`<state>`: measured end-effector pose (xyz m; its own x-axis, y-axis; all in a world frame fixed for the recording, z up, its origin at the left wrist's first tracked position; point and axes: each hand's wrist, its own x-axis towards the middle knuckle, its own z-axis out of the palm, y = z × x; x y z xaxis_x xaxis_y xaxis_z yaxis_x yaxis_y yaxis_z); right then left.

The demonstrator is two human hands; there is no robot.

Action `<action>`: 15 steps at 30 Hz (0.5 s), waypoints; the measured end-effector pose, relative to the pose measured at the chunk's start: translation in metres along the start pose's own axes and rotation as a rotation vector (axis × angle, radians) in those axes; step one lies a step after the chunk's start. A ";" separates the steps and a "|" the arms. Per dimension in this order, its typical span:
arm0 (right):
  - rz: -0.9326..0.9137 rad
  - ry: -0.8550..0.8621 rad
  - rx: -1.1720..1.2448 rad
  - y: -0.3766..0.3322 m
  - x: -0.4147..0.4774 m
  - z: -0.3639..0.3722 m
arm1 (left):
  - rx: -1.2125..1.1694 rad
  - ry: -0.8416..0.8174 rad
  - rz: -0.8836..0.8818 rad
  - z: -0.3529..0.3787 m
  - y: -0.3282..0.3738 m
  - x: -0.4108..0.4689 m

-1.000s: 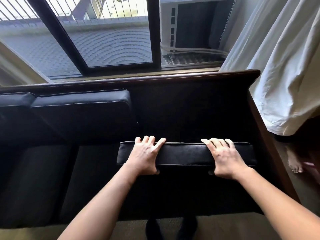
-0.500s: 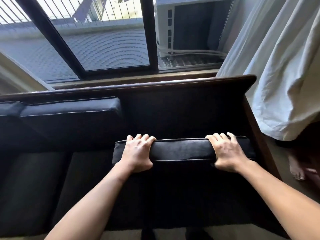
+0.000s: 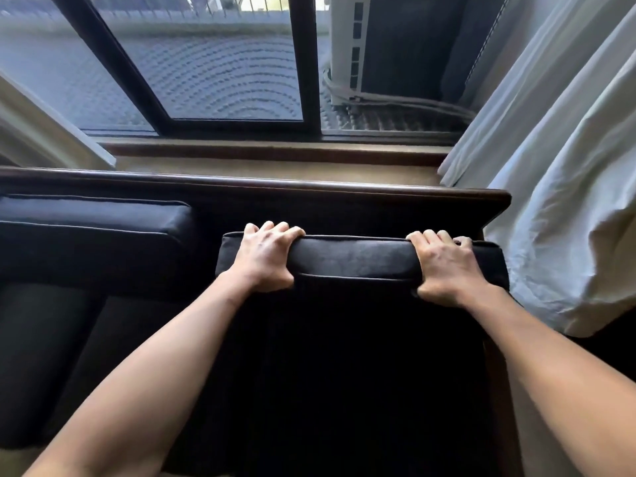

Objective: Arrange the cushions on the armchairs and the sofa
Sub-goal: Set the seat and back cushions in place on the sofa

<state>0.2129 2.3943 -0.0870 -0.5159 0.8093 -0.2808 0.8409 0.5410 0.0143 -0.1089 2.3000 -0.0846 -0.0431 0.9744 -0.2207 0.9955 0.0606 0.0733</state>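
Straight beyond the grip and higher up: dark-framed window (image 3: 304, 63) over a brown wooden sill (image 3: 275, 154). Through the glass, ridged grey balcony floor (image 3: 223, 74). Beyond and right of the grip, outside: white air-conditioning unit (image 3: 351, 46), pale cables (image 3: 413, 101) trailing from its base. Just right of the grip: creased white curtain (image 3: 568, 201), hanging low.

Left hand (image 3: 265, 261) and right hand (image 3: 444, 270) clasp black cushion (image 3: 354, 256) over the sofa (image 3: 309, 191).

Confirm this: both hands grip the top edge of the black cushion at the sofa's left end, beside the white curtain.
Wrong end. The head view shows both hands, left hand and right hand, gripping the black cushion at the sofa's right end, beside the white curtain.
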 end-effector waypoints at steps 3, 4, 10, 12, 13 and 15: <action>0.000 0.001 -0.003 0.018 0.025 -0.002 | -0.022 -0.021 -0.020 -0.002 0.006 0.032; 0.003 -0.011 0.004 0.023 0.033 -0.001 | -0.029 -0.038 -0.020 -0.003 0.008 0.042; 0.007 -0.079 0.029 0.043 0.064 0.020 | -0.065 -0.106 -0.015 0.004 0.015 0.084; 0.011 -0.078 0.043 0.046 0.075 0.023 | -0.079 -0.110 -0.020 0.005 0.011 0.094; 0.015 -0.080 0.052 0.047 0.079 0.024 | -0.082 -0.115 -0.019 0.005 0.010 0.099; 0.026 -0.091 0.061 0.047 0.086 0.026 | -0.092 -0.126 -0.014 0.007 0.007 0.106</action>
<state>0.2127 2.4836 -0.1359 -0.4790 0.7975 -0.3669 0.8638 0.5027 -0.0352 -0.1056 2.4027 -0.1142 -0.0406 0.9387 -0.3423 0.9826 0.0995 0.1566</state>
